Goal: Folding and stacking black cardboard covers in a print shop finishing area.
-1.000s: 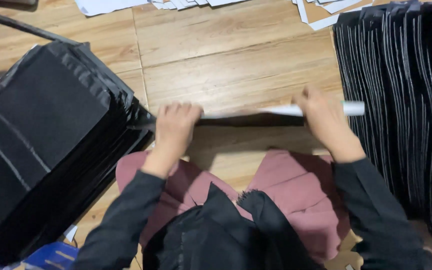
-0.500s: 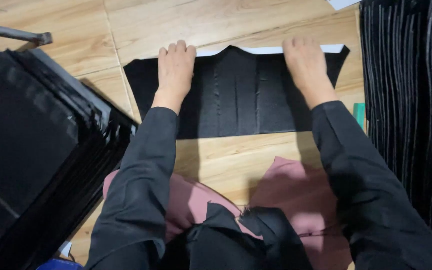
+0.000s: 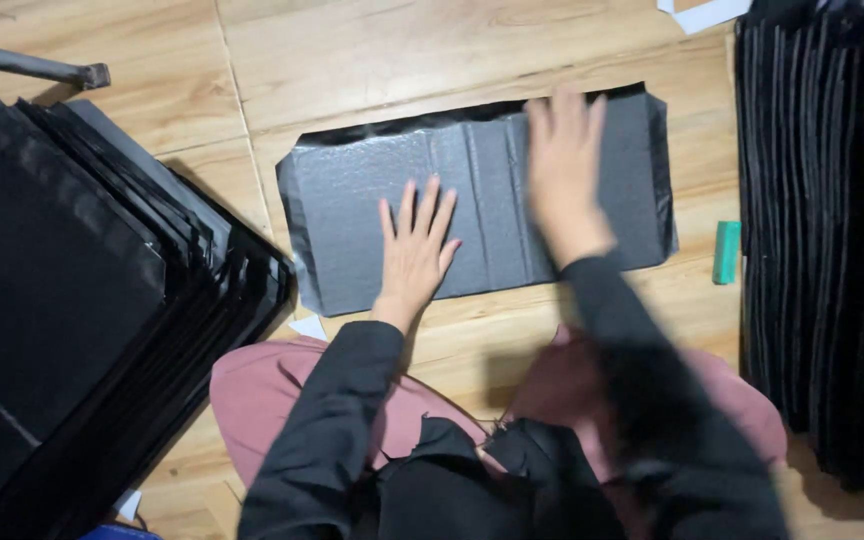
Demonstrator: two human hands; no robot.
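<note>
A dark grey padded bag (image 3: 352,225) lies flat on the wooden floor in front of my knees, creased in vertical folds. My left hand (image 3: 417,250) presses flat on its near middle, fingers spread. My right hand (image 3: 562,165) is blurred with motion and lies open over the bag's right half, palm down. Neither hand grips anything.
A fanned stack of black bags (image 3: 82,300) fills the left side. A row of upright black bags (image 3: 832,230) lines the right. A small green object (image 3: 726,252) lies beside the flat bag. A dark metal bar (image 3: 32,66) crosses the top left. White paper strips (image 3: 707,12) lie at the top.
The bag went from a held white-edged strip to lying spread flat. My hands left its far edge; the left now presses the near middle, the right sweeps over the right half.
</note>
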